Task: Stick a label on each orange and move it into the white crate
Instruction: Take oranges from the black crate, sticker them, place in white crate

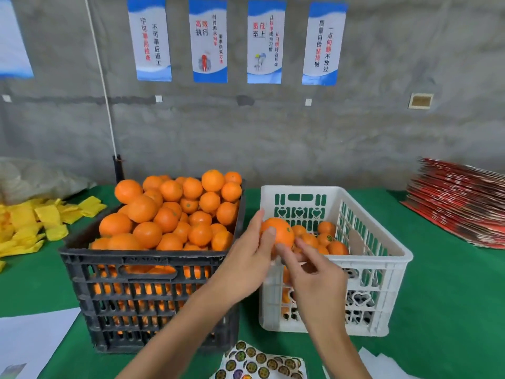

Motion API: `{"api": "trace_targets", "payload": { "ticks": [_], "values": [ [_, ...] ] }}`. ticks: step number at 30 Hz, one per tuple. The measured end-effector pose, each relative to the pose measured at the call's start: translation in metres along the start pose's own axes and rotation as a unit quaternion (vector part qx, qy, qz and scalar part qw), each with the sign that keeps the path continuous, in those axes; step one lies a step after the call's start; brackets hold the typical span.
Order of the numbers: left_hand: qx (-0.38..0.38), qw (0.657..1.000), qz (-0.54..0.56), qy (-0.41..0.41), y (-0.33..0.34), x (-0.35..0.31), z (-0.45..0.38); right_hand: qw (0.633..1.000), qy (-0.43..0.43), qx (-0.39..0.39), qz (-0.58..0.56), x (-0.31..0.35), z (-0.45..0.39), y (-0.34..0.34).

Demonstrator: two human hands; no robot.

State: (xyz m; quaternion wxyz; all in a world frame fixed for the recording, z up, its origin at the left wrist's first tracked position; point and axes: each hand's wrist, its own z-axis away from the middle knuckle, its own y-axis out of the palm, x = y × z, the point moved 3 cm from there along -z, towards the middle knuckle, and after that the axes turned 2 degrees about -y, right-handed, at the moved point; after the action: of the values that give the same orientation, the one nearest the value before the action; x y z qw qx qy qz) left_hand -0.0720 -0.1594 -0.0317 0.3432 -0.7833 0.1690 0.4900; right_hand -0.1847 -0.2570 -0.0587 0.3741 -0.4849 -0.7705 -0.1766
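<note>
Orange: gripped by left hand, above white crate's near-left corner.
Right hand: at five o'clock, fingertips touching orange; label unseen.
Crate: lies at three o'clock.

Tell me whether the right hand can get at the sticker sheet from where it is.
Probably yes. The right hand is up at the orange, and the sticker sheet lies uncovered on the table just below it, nothing between.

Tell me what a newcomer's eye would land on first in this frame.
The black crate left of centre, heaped with oranges, draws the eye first. Next, the left hand holding one orange over the near-left corner of the white crate, the right hand reaching its fingers to the fruit. A sticker sheet lies at the bottom edge.
</note>
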Motion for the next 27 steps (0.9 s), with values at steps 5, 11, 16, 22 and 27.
{"api": "trace_targets", "payload": {
  "ticks": [5,11,16,22,27],
  "values": [
    [-0.022,0.985,-0.156,0.072,-0.03,-0.012,-0.061,0.987,0.064,0.03,-0.145,0.0,-0.033,0.015],
    [0.005,0.886,-0.426,-0.18,-0.103,0.055,-0.113,0.988,0.098,0.053,-0.109,-0.024,0.0,0.018],
    [0.128,0.771,-0.565,-0.265,-0.107,0.087,-0.118,0.986,0.128,0.038,-0.104,-0.033,0.015,0.023],
    [0.045,0.849,-0.46,-0.255,-0.115,0.083,-0.117,0.985,0.128,0.048,-0.108,-0.035,0.025,0.021],
    [-0.137,0.93,-0.333,-0.077,-0.109,0.042,-0.106,0.984,0.122,0.061,-0.116,-0.033,0.023,0.023]
  ]
}}
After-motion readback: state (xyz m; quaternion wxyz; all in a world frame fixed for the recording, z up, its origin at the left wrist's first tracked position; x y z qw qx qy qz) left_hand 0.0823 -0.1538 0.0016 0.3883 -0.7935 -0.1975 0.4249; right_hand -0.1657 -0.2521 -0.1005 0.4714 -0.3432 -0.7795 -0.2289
